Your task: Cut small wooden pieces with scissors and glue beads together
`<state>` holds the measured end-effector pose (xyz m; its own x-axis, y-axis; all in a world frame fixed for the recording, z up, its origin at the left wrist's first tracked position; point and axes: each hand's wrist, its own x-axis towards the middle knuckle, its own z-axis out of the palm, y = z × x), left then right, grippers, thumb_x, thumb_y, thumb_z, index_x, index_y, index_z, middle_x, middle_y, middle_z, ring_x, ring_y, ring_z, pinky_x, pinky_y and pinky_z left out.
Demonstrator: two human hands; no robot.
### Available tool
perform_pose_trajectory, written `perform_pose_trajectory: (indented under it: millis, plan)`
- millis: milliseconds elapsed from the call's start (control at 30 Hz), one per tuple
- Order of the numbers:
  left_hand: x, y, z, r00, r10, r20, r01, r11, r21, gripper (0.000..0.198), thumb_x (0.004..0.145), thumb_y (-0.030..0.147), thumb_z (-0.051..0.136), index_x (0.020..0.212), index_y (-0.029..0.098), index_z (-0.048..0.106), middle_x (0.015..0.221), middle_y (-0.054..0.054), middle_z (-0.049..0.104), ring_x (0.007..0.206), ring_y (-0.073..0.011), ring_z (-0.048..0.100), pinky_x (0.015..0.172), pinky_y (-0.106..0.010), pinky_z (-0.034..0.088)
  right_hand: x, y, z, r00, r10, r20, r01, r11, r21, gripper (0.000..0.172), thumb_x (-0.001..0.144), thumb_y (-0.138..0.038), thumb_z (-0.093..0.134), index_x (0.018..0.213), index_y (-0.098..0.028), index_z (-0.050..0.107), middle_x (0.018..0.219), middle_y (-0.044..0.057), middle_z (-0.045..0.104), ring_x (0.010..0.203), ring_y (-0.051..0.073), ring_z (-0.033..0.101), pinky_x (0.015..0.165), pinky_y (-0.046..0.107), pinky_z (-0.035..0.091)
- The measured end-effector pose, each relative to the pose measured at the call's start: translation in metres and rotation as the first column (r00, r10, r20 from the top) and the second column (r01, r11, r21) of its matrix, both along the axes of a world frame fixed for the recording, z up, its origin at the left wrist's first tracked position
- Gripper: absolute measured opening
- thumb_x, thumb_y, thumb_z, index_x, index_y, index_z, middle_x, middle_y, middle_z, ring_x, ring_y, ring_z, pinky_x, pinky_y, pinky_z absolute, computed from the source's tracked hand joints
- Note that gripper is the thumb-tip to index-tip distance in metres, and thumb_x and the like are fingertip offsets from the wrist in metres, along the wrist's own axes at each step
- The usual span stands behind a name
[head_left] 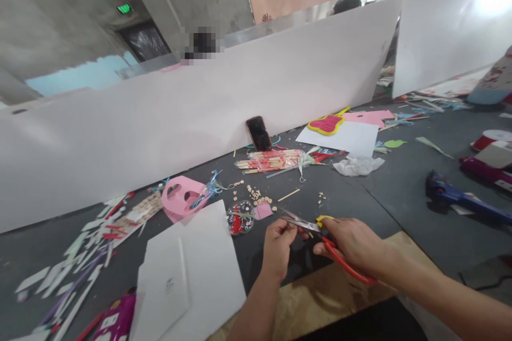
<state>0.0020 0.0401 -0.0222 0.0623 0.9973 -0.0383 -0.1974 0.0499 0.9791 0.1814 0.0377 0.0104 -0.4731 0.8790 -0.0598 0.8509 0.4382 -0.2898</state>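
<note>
On the dark counter point(412, 181), a pink cutout point(176, 196) lies at left, behind white sheets point(216, 256). Next comes a round clear tray point(240, 230) of small bits, touching or just beside a pink square point(263, 211). The left hand point(279, 240) curls by the blades of the scissors point(306, 225); whether it grips anything, I cannot tell. The right hand point(352, 240) grasps the scissors' red handles, the blades pointing leftward. A blue tool point(464, 197) lies farther right.

The dark table point(412, 186) carries strewn strips point(82, 248), a pink cutout point(176, 197) and white sheets point(216, 256) at left; a bead tray point(246, 212), wooden bits point(255, 193) and bagged sticks point(272, 160) mid-table; crumpled tissue point(357, 167) and a blue glue gun point(460, 194) farther right.
</note>
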Motion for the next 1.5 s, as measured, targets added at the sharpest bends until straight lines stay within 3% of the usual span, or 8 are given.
perform_pose_trajectory:
  millis: [233,367,533,767,1033,1267,1400,1500]
  plan:
    - [0.004,-0.003,0.002,0.982,0.047,-0.182,-0.034,0.997,0.071,0.030,0.083,0.035,0.053,0.062,0.016,0.062,0.062,-0.001,0.063,0.065,-0.0155,0.057,0.067,-0.026,0.043,-0.003,-0.006,0.005,0.997,-0.064,0.052,0.067,0.996,-0.051,0.043,0.092,-0.056,0.033,0.082,-0.020,0.055,0.072,0.010,0.070,0.069,0.028,0.068,0.052,0.029,0.033]
    - [0.005,-0.005,0.003,0.914,0.142,-0.380,-0.078,0.981,0.177,0.032,0.087,0.034,0.047,0.065,0.016,0.062,0.066,-0.002,0.065,0.067,-0.0167,0.059,0.066,-0.026,0.042,-0.007,-0.008,0.006,0.993,-0.103,0.052,0.106,0.991,-0.075,0.045,0.092,-0.056,0.033,0.079,-0.019,0.056,0.071,0.011,0.070,0.069,0.029,0.068,0.052,0.029,0.033]
    - [0.003,-0.007,0.010,0.853,0.233,-0.466,-0.109,0.955,0.276,0.025,0.087,0.035,0.049,0.080,0.016,0.064,0.078,-0.004,0.069,0.076,-0.0179,0.062,0.072,-0.027,0.045,-0.008,-0.011,0.003,0.991,-0.132,0.034,0.134,0.989,-0.056,0.043,0.093,-0.054,0.032,0.083,-0.019,0.055,0.078,0.012,0.071,0.074,0.026,0.068,0.057,0.028,0.036]
    - [0.001,-0.010,0.013,0.681,0.384,-0.624,-0.041,0.871,0.490,0.013,0.084,0.026,0.055,0.084,0.019,0.066,0.085,-0.005,0.070,0.084,-0.0199,0.062,0.079,-0.033,0.045,0.001,-0.018,0.002,0.994,-0.109,-0.022,0.107,0.990,-0.094,0.040,0.093,-0.053,0.031,0.080,-0.021,0.051,0.077,0.008,0.069,0.069,0.022,0.066,0.057,0.027,0.039]
    - [0.026,-0.003,0.016,0.516,0.534,-0.670,-0.058,0.802,0.595,0.013,0.083,0.016,0.056,0.074,0.018,0.065,0.076,-0.003,0.069,0.076,-0.0191,0.061,0.080,-0.036,0.041,0.024,-0.004,0.003,0.996,-0.086,-0.037,0.084,0.995,-0.045,0.036,0.085,-0.055,0.046,0.090,-0.019,0.052,0.084,0.011,0.068,0.079,0.026,0.066,0.064,0.031,0.042]
    - [0.035,0.002,0.012,0.571,0.442,-0.692,-0.096,0.873,0.479,0.017,0.085,0.019,0.054,0.078,0.020,0.069,0.079,-0.004,0.070,0.079,-0.0194,0.061,0.078,-0.033,0.043,0.039,0.008,-0.001,1.000,-0.014,-0.012,0.015,0.999,0.048,0.052,0.079,-0.068,0.046,0.094,-0.018,0.051,0.092,0.014,0.067,0.087,0.029,0.064,0.068,0.035,0.044]
    - [0.028,-0.003,0.014,0.684,0.288,-0.670,-0.095,0.946,0.310,0.017,0.086,0.024,0.054,0.079,0.020,0.070,0.082,-0.004,0.070,0.082,-0.0194,0.062,0.078,-0.031,0.044,0.033,0.006,-0.001,0.999,-0.010,0.038,0.009,0.999,0.048,0.047,0.083,-0.067,0.043,0.085,-0.020,0.050,0.083,0.009,0.067,0.080,0.026,0.065,0.063,0.032,0.043]
    - [0.020,-0.008,0.017,0.739,0.245,-0.628,-0.113,0.963,0.243,0.018,0.085,0.026,0.055,0.077,0.019,0.069,0.080,-0.004,0.070,0.081,-0.0190,0.062,0.077,-0.029,0.044,0.024,0.002,-0.002,0.999,0.009,0.047,-0.011,0.999,0.045,0.041,0.088,-0.060,0.042,0.085,-0.020,0.049,0.077,0.007,0.068,0.074,0.024,0.066,0.060,0.030,0.041]
